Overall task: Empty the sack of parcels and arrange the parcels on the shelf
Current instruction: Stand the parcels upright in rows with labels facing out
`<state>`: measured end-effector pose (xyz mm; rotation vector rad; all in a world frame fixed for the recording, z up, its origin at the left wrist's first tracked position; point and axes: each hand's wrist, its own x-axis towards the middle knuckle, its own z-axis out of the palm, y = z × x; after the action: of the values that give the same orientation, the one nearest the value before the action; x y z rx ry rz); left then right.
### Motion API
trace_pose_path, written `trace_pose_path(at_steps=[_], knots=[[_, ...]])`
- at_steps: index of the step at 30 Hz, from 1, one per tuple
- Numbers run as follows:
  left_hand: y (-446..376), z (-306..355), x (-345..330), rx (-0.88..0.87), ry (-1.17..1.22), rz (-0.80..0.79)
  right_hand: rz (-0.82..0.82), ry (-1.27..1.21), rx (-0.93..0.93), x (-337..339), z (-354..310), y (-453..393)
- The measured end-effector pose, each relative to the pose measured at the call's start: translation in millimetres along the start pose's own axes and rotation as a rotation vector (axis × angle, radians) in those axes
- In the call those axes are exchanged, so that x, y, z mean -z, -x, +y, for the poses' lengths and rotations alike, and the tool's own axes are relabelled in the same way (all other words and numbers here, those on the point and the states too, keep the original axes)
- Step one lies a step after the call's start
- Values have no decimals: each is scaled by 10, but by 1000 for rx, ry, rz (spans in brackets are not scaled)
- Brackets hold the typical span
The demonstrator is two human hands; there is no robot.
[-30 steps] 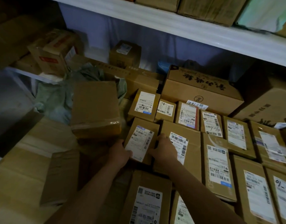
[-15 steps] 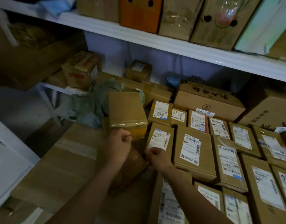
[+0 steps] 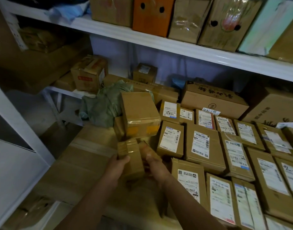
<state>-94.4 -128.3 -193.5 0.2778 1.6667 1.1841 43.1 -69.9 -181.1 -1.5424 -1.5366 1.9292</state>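
Observation:
A small taped cardboard parcel [image 3: 131, 156] is lifted a little above the big flat carton [image 3: 86, 156] on the shelf. My left hand [image 3: 116, 167] grips its left side and my right hand [image 3: 156, 166] grips its right side. Just behind it a plain brown box [image 3: 139, 113] sits tilted on other parcels. To the right lie rows of labelled parcels [image 3: 200, 143], laid flat with white labels up. The crumpled green sack [image 3: 104, 105] lies behind the plain box, at the shelf's left end.
The white upper shelf board [image 3: 175, 47] runs overhead, loaded with upright cartons and an orange box [image 3: 152, 15]. Larger cartons [image 3: 213, 100] stand at the back of the lower shelf. A white upright [image 3: 14, 120] and a dark gap are at the left.
Both hands have left the labelled parcel in the row and closed on a small taped parcel, lifting it. The view has tilted up, showing more of the upper shelf.

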Motion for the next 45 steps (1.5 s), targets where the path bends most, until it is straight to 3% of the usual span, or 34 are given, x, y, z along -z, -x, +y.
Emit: trace_pose_path(at_steps=[8,11,15,18,23,28,30,32,36,40,45], knots=[[143,-53,29,177,234,-137,46,-158,69,109,-40,91],[194,-67,-18,123,138,-154,54,-194,111,132,-42,117],[196,-58,-18,37,273,-125,104,-289,93,258,-51,99],[200,-85,-86,-195,18,6,120,-266,41,358,-91,84],[255,-175,-196,-588,-501,248,-51,-359,-118,540,-196,80],[268,-272,-291,-963,-1011,271,-127,-273,-180,566,-232,62],[231,-310,-336,-1021,-1076,231,-101,-263,-142,531,-256,65],[218,-310,-350,-984,-1020,226,-31,-371,-102,555,-213,11],[121,-294,-227,-544,-760,243,117,-468,15,773,-158,44],[-100,-436,-82,-222,-1099,235,188,-505,91,1010,-118,111],[-359,-574,-116,-219,-1417,6,217,-465,107,1091,8,66]])
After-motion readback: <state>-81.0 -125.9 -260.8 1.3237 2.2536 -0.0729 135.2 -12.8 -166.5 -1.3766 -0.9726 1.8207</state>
